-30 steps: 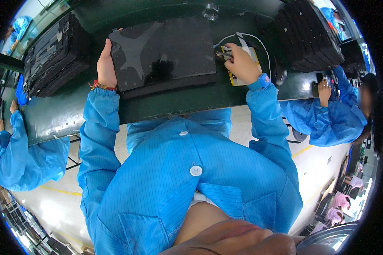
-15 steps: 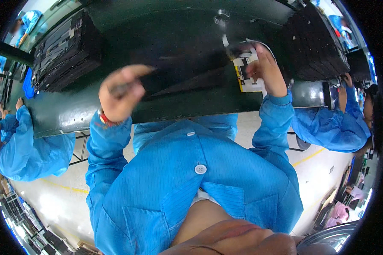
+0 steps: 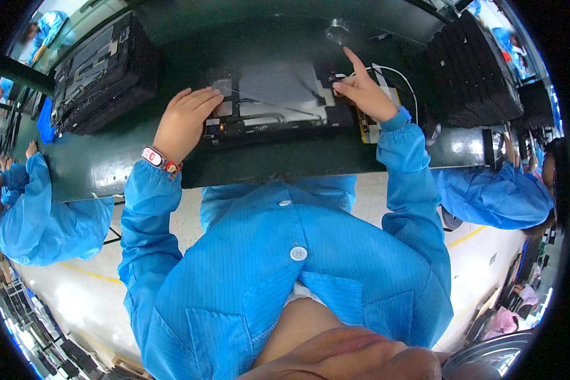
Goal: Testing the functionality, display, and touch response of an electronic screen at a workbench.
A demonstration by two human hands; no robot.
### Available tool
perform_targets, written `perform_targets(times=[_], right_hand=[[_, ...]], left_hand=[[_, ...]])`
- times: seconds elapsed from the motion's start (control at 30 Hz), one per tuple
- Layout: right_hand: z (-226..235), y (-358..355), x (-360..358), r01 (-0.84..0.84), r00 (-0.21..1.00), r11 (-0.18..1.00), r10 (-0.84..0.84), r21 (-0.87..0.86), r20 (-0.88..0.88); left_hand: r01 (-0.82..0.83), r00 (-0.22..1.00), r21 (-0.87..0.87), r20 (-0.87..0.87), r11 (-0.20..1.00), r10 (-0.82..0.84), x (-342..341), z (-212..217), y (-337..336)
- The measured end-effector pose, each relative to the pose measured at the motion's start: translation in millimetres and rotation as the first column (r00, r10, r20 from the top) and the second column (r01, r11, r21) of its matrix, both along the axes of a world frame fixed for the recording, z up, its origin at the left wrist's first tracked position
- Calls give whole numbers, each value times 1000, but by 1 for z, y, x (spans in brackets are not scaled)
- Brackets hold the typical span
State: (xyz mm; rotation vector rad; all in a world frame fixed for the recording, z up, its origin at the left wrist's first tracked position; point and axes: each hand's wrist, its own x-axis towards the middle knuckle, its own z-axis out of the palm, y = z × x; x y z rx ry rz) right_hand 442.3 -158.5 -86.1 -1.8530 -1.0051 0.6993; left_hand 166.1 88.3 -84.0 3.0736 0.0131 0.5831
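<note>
step: seating part in flat black opened device chassis [image 3: 278, 107] | left hand [image 3: 182, 120] flat, pressing chassis | right hand [image 3: 363, 95] forefinger out, rest curled, at chassis edge | next, I'd say: careful fingertip alignment

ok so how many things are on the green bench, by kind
stacks of black trays: 2
opened flat device with its insides showing: 1
white cable: 1
yellow-edged card: 1
small round grey part: 1
total: 6
</note>
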Motion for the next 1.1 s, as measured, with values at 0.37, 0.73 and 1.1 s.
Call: perform_targets(times=[0.37,0.73,1.1], right_hand=[[-50,6,221,367,230,922,42,-126,972],[17,-28,132,263,883,811,-420,523,207],[0,-9,-31,77,996,984,-67,159,-67]], left_hand=[[620,784,-58,80,783,-615,110,-2,-136],[184,977,61,-118,981,-176,133,-2,-109],[93,982,-84,-156,992,-105,85,-19,-101]])
